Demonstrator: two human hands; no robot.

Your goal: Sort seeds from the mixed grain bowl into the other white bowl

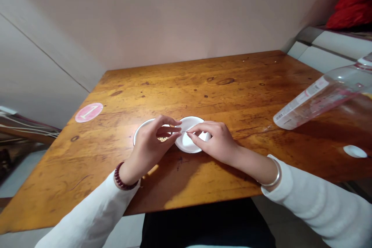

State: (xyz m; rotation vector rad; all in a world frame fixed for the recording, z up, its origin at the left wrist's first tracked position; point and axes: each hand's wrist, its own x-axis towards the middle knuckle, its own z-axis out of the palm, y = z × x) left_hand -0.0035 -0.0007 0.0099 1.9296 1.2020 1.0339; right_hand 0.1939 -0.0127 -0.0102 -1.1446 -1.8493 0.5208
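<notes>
The left hand point(148, 143) and right hand point(216, 141) are pinching narrowly — whatever they hold is too fine to tell. A slip is risking the grains point(162, 138) — they're sitting in an exposed white plate point(141, 131).

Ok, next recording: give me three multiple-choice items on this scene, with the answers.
1. Where is the pink round sticker?
A) on the wooden table, left of the left hand
B) on the wall
C) on a dish

2. How many white dishes sit under the hands, left and right?
A) one
B) two
C) three

3. What state is the clear plastic bottle in?
A) upright
B) in the right hand
C) lying on its side

Answers:
1 A, it sits on the tabletop.
2 B, one under each hand.
3 C, it lies on the table.
</notes>
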